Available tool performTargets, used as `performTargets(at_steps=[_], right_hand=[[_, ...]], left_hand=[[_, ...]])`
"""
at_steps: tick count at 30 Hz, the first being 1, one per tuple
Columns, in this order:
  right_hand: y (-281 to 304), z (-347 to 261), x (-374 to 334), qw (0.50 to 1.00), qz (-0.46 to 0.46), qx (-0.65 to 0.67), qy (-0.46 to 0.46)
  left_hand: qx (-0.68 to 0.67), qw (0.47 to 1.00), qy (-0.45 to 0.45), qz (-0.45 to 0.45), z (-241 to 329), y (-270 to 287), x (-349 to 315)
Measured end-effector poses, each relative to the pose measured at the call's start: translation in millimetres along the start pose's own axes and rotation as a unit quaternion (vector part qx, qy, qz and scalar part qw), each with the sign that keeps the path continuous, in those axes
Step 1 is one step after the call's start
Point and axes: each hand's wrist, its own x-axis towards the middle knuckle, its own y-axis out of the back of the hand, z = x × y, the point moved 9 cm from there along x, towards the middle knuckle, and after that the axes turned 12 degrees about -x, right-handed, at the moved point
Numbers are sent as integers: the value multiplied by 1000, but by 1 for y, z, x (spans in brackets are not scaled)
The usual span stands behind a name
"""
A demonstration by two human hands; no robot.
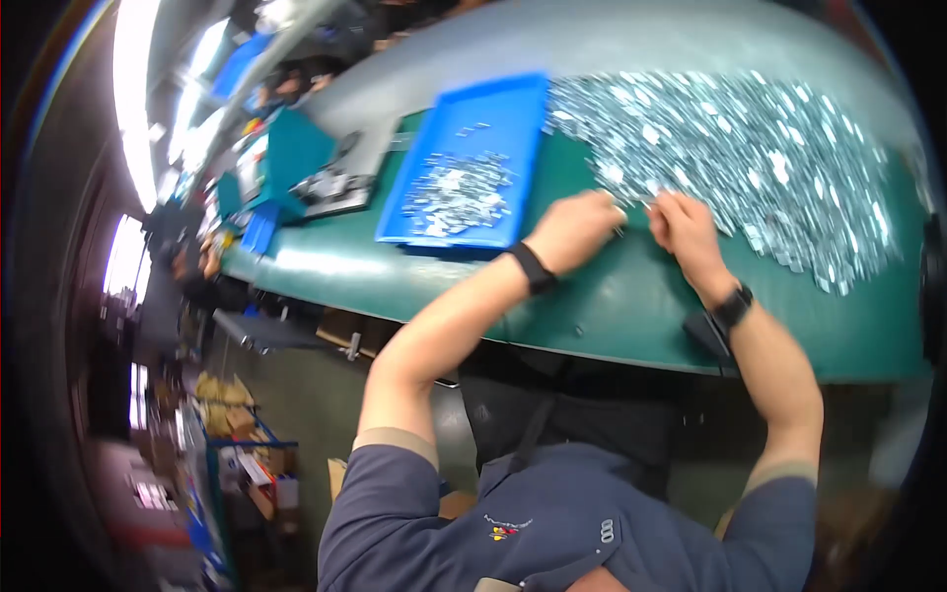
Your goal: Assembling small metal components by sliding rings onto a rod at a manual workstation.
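Note:
A wide spread of small shiny silver metal pieces (730, 148) covers the far right of the green table. My left hand (575, 233) is at the near left edge of that spread, fingers curled and closed together. A short way to its right, my right hand (688, 229) has thumb and fingers pinched together. Whatever either hand holds is too small and blurred to make out. To the left of my left hand lies a shallow blue tray (528, 138) with a smaller heap of silver pieces (459, 194) in it. Each wrist wears a black band.
The green table (592, 306) curves along my front. A dark object (705, 333) sits at its near edge by my right wrist. Left of the tray stand a grey plate with metal fixtures (340, 183) and a teal bin (296, 148). Shelving with boxes (252, 464) is at lower left.

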Motion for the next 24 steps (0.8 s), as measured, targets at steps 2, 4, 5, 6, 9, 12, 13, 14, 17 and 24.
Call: performTargets(at_steps=[2,4,5,6,9,12,13,14,17,24], right_hand=[[9,6,-9,999,13,-19,-26],[2,4,-8,998,18,-46,-28],[0,3,-8,998,22,-58,-25],[-7,-1,-8,998,10,-59,-10],[-15,-3,-11,996,-20,-88,-9],[-16,0,-13,994,-23,-104,-4],[-14,1,-13,994,-23,-104,-6],[-12,2,-12,994,-21,-105,-9],[-11,0,-12,994,-23,-102,0],[-13,-4,-10,997,-27,-78,15]], left_hand=[[-29,1000,4,11,1,-4,2],[-30,999,14,41,-2,14,-8],[-76,994,54,49,-10,19,-14],[-126,986,93,56,-17,22,-20],[-161,977,99,97,-15,32,-28],[-186,969,105,126,-14,36,-35],[-196,967,105,127,-15,36,-35],[-207,964,105,128,-15,37,-35],[-215,958,117,146,-16,39,-37],[-223,955,132,146,-22,41,-39]])
